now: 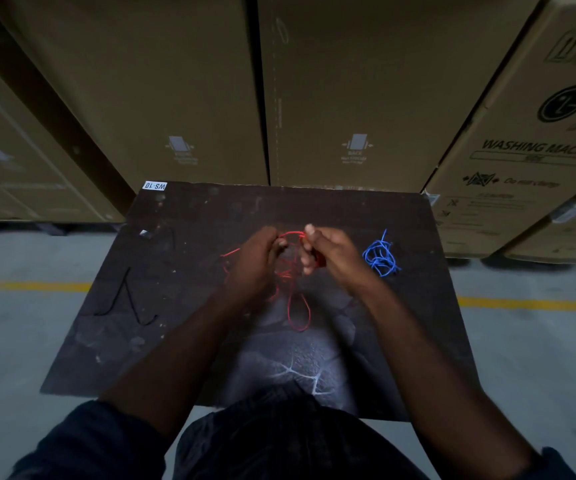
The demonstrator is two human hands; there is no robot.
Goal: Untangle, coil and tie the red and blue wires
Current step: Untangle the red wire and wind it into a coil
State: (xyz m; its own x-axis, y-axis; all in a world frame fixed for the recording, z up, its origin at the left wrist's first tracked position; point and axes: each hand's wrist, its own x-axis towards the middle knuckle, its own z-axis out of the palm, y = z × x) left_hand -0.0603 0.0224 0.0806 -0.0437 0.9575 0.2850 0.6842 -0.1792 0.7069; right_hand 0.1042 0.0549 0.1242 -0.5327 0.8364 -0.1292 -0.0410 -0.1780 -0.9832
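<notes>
Where dark sleeves (82, 445) enter at the bottom edge, two bare forearms reaching forward over a dark, scuffed table (182, 341). Just beyond, a hanging loop of the red wire (298, 311), its bottom curve close above or touching the tabletop, hard to tell which. Farther up, left hand (253, 263) and right hand (329, 252) close together, each closed and pinching the red wire, with a short red arc strung between the fingertips and a loose tangle drooping below. To the right of the right hand, apart from it, the blue wire (380, 254) lying in a tangled bunch on the table. On the left part of the table, thin black wire pieces (129, 299). At the far left corner, a white label (155, 186). Beyond the table, tall cardboard boxes (348, 91) standing on a grey floor with a yellow line (528, 302).
</notes>
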